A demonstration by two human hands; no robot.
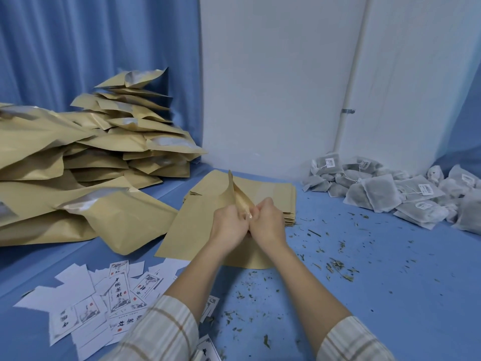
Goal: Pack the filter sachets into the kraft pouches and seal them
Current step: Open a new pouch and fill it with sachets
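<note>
While both hands meet at the middle, the left hand (229, 225) and right hand (268, 222) each pinch one lip of a kraft pouch (197, 230), pulling its mouth apart. Flat pouches (273, 196) lie just behind the grip, filter sachets (377, 194) far right of it.

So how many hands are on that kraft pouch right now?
2. The left hand and right hand sit side by side, both pinching the mouth of the kraft pouch at the table's middle.

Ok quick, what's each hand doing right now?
Left hand: pinching the mouth edge of the flat tan kraft paper pouch.
Right hand: pinching the same pouch's opposite mouth edge.
</note>
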